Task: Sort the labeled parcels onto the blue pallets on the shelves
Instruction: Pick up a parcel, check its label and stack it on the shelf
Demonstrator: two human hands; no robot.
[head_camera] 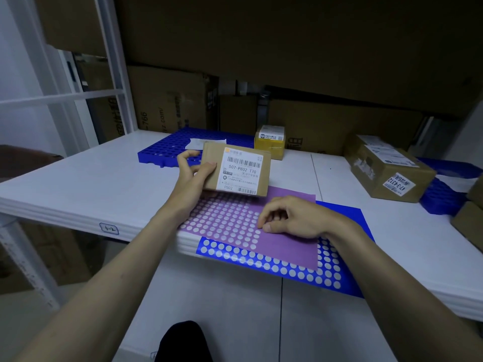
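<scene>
brown cardboard, flat and small: the labelled parcel point(236, 171) looks light and stiff, the kind of thin carton one hand can carry by its edges. its white shipping label reads "507-p802 t70" and faces up, so it is better held at the short side or underneath, keeping the barcode uncovered. the corners could dent if squeezed hard, but nothing suggests fragile contents.

the left hand point(192, 176) holds the parcel at its left edge, thumb on top and fingers curled under, lifting it clear above the white shelf point(86, 184). the parcel hangs over the far edge of a purple sticker sheet point(230, 220) covered in white round dots.

the right hand point(290, 218) rests on that purple sheet with fingers loosely curled, fingertips touching the dots as if picking at one; whether a dot is actually pinched cannot be told. beneath the purple sheet lies a blue sticker sheet point(287, 267) that overhangs the shelf's front edge.

further back on the shelf sits a blue pallet point(167, 150) with a white slip of paper on it, and a yellow-taped small box point(269, 141) stands just beside its right end. to the right, two stacked brown parcels point(386, 168) rest partly on another blue pallet point(444, 194). the near pallet looks the likely drop point.
</scene>
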